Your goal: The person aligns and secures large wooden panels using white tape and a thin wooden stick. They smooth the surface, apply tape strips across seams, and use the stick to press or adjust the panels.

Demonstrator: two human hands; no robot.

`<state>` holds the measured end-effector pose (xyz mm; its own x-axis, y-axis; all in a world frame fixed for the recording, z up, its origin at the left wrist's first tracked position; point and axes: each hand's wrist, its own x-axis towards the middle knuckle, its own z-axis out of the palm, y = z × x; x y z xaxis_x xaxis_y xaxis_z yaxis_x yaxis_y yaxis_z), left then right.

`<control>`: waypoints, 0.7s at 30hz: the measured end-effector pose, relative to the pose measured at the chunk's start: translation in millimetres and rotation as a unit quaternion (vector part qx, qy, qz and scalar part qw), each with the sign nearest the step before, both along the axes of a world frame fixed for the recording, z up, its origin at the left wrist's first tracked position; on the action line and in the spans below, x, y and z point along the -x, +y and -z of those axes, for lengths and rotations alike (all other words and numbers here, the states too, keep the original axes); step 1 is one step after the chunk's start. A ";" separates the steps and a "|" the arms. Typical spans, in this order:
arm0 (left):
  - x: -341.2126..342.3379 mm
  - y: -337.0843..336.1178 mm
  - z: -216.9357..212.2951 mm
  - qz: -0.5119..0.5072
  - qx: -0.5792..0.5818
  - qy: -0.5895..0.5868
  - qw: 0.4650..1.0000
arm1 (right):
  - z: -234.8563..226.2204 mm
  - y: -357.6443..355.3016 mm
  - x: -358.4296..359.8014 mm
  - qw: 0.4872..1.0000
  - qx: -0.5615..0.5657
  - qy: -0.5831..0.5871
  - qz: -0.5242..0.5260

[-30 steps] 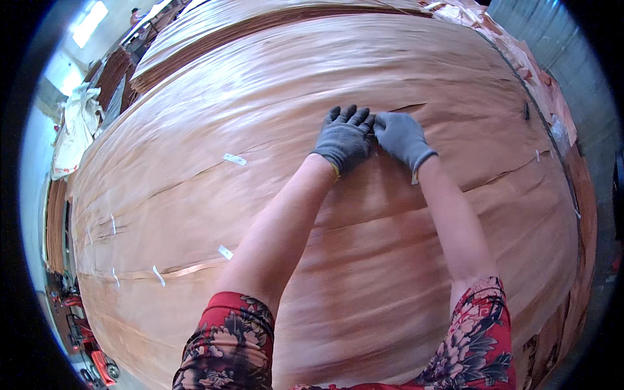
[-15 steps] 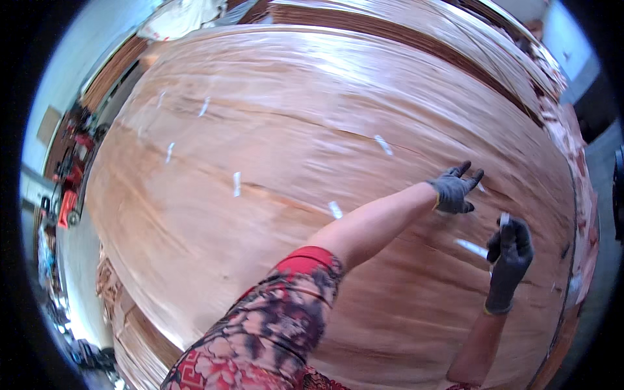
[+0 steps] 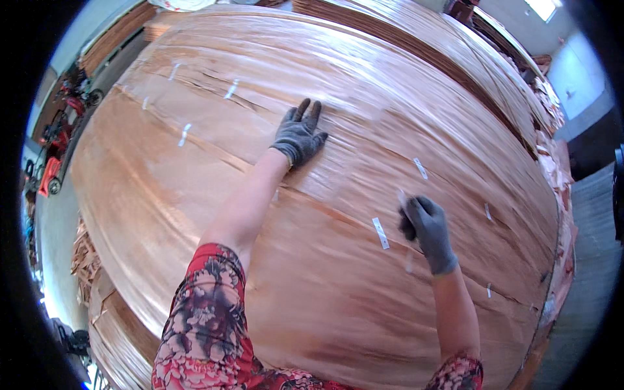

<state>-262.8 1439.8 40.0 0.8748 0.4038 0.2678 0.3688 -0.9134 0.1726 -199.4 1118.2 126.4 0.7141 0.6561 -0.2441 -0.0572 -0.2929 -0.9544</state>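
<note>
A large sheet of reddish-brown wood veneer [image 3: 338, 305] fills most of the view, with long cracks running across it. Several short white tape strips [image 3: 380, 233] bridge the cracks. My left hand [image 3: 300, 133], in a grey glove, lies flat on the sheet with fingers spread, pressing near a crack. My right hand [image 3: 424, 227], also gloved, hovers over the sheet with fingers curled around a small pale piece of tape [image 3: 403, 198], right of the nearest strip. Both forearms are bare below red floral sleeves.
More veneer stacks [image 3: 416, 39] lie behind the sheet and a lower pile [image 3: 110, 325] at the left. Red wheeled carts [image 3: 55, 162] stand on the floor at far left. A ragged veneer edge and grey floor [image 3: 585, 273] run along the right.
The view has swung left across the sheet. My left hand has moved from beside the right hand to a spot farther up and left. My right hand stays lower right with the tape piece.
</note>
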 end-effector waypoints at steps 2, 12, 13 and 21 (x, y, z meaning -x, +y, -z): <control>-0.7 -0.9 4.7 0.022 -0.009 -0.047 0.999 | 8.1 43.5 -14.0 1.000 -0.007 0.006 -0.029; -1.2 -2.9 3.2 0.039 -0.071 -0.038 0.996 | 45.0 203.7 -57.4 0.998 0.017 -0.007 -0.067; -1.3 -2.6 4.2 0.038 -0.062 -0.024 0.997 | 48.4 209.2 -60.3 0.997 0.022 -0.014 -0.069; -2.2 -4.7 3.8 0.042 -0.049 -0.104 0.992 | 61.8 235.8 -83.7 0.930 0.247 -0.249 -0.110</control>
